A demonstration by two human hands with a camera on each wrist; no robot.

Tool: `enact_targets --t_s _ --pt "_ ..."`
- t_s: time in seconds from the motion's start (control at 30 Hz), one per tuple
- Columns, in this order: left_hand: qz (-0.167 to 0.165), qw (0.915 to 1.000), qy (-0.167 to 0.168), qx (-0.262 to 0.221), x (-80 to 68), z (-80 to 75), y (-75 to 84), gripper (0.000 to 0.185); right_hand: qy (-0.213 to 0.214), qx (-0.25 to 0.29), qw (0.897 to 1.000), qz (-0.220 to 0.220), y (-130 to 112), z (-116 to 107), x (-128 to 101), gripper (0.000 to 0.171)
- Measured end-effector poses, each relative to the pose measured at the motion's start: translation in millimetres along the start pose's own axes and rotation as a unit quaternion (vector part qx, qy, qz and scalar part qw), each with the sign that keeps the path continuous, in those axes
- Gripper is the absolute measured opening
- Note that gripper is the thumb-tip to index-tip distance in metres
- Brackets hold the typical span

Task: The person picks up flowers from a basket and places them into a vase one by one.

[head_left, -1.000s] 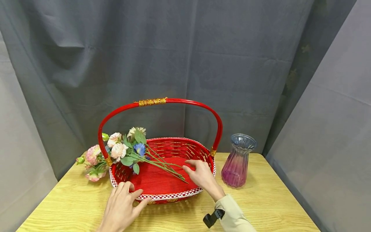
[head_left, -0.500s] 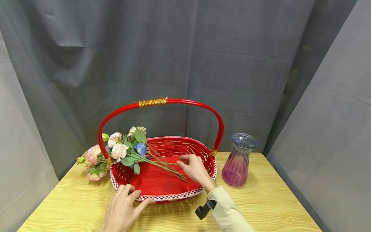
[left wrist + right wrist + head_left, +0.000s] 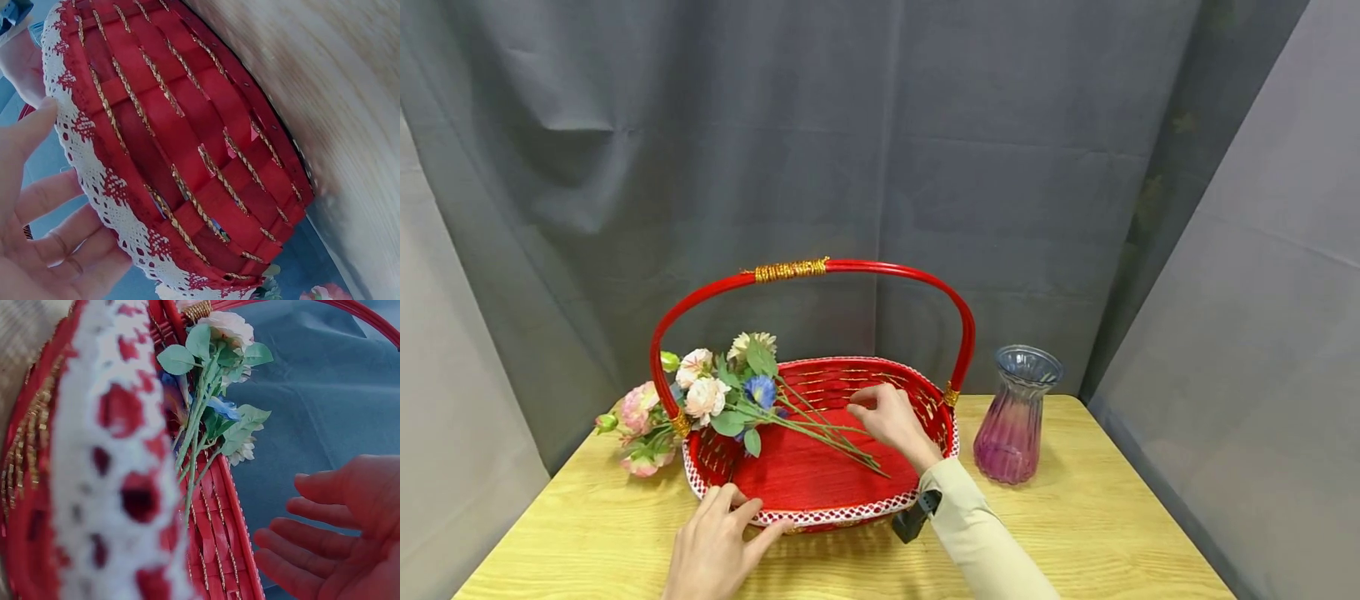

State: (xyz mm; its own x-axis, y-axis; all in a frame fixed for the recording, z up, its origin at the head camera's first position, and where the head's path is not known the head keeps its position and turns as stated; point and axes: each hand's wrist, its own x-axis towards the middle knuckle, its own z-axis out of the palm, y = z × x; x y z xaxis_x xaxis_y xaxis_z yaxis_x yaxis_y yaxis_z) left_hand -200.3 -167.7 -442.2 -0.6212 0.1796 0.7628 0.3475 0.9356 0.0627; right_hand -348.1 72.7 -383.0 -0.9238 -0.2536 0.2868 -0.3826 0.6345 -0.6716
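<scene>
A red woven basket (image 3: 850,510) with a white lace rim and a tall red handle (image 3: 790,269) stands on a wooden table. A bunch of artificial flowers (image 3: 707,392) lies over its left rim, the green stems (image 3: 827,429) pointing into the basket. My right hand (image 3: 883,417) hovers just above the stem ends with relaxed fingers and holds nothing; the right wrist view shows its open palm (image 3: 337,531) beside the flowers (image 3: 215,356). My left hand (image 3: 718,542) rests its fingertips on the near lace rim, fingers straight (image 3: 37,212) against the basket wall (image 3: 175,137).
A ribbed glass vase (image 3: 1017,414), tinted purple low down, stands right of the basket. The table (image 3: 1112,517) has bare wood to the front and right. Grey cloth (image 3: 880,167) hangs close behind and at both sides.
My right hand has moved left and farther into the basket, from the right rim to above the stems. The left hand stays on the near rim.
</scene>
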Motion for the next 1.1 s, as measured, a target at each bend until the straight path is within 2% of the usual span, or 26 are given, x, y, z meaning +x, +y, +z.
enact_targets --t_s 0.4,0.63,0.73,0.87,1.1 --pt "0.031 0.9986 0.042 -0.010 -3.2 5.1 -4.0 0.044 -0.022 0.012 0.999 0.024 -9 10 17 0.018" --pt "0.034 0.9987 0.036 -0.008 -0.8 4.5 -5.0 0.045 -0.043 0.050 0.998 0.023 -9 18 25 0.016" --pt "0.036 0.9989 0.029 -0.004 0.6 2.7 -5.2 0.044 -0.064 0.104 0.992 0.036 -9 25 29 0.016" --pt "0.035 0.9991 0.024 -0.002 1.4 1.7 -5.3 0.044 -0.096 0.175 0.979 0.051 -10 35 35 0.018" --pt "0.013 0.9999 0.001 0.004 0.1 0.6 -4.0 0.040 -0.123 0.208 0.968 0.066 -12 53 48 0.019"
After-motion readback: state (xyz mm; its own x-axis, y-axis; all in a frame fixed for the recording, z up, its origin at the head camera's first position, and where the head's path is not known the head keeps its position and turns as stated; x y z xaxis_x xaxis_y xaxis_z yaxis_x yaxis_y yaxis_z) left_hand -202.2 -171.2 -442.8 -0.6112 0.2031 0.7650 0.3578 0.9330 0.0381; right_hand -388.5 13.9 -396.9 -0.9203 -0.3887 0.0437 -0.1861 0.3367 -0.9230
